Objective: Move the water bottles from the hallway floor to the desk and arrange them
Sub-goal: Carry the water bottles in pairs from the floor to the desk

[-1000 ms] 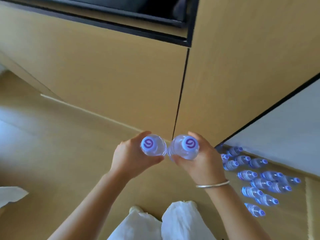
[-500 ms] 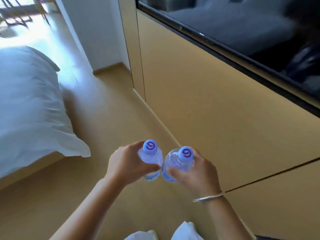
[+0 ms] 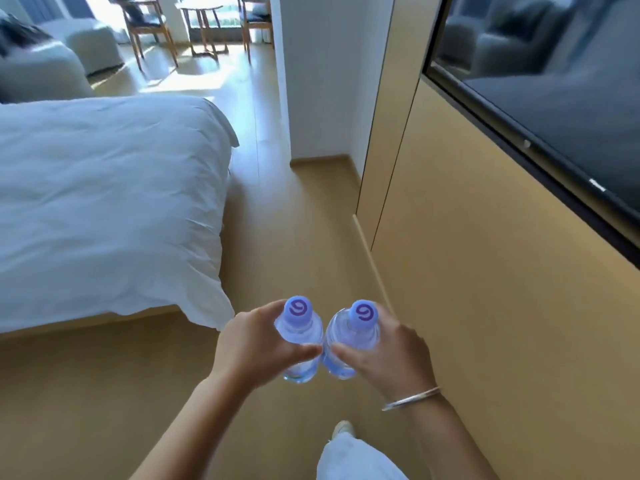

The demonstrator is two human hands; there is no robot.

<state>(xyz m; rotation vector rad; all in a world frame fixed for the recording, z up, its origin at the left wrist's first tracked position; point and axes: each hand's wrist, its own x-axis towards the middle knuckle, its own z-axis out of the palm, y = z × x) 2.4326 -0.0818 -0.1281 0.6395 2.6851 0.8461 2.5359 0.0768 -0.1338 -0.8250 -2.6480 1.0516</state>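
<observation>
On the left is one big bed (image 3: 104, 202) with a white cover, and its corner hangs down close to the person's left hand (image 3: 256, 344). Between the bed edge and the tan wall (image 3: 485, 306) runs a strip of bare wooden floor (image 3: 304, 216), wide enough to walk along. The left hand is curled around one water bottle (image 3: 298, 341), held upright. Right beside it, touching, is a second bottle (image 3: 349, 341), and the right hand (image 3: 388, 351) is wrapped around that one, with a silver bracelet (image 3: 412, 398) on the wrist. So there are two bottles, each with a light purple cap. On the right wall is one dark screen (image 3: 554, 98). Far ahead stand two chairs (image 3: 149, 26) and one small table (image 3: 202, 22).
</observation>
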